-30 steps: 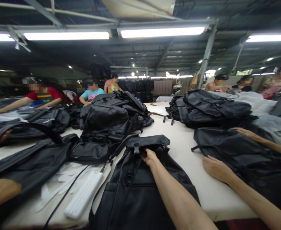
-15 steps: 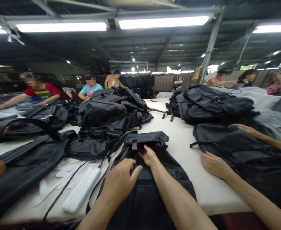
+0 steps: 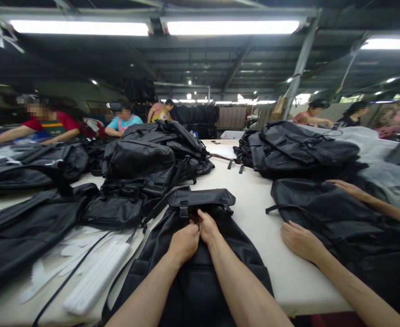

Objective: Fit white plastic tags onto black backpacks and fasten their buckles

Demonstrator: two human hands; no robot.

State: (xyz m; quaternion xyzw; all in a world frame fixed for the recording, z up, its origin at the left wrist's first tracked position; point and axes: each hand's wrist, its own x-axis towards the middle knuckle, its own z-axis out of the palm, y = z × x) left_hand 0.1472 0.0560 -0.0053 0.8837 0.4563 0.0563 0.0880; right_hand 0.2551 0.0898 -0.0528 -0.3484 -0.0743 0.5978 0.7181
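Observation:
A black backpack (image 3: 200, 277) lies in front of me on the white table (image 3: 254, 200), its flap (image 3: 201, 198) at the far end. My left hand (image 3: 183, 243) and my right hand (image 3: 207, 226) meet just below the flap, side by side. Both have their fingers curled and pinched at the strap or buckle (image 3: 185, 211) under the flap. What exactly they grip is hidden by the fingers.
A co-worker's hand (image 3: 298, 240) rests on the table to my right beside another black backpack (image 3: 336, 213). Piles of black bags (image 3: 152, 154) stand behind and left. White foam pieces (image 3: 96, 279) lie at the front left. Other people work at the far side.
My left hand has come in from the left and joined the right hand under the flap. The right hand stayed at the flap. The view has tilted slightly down.

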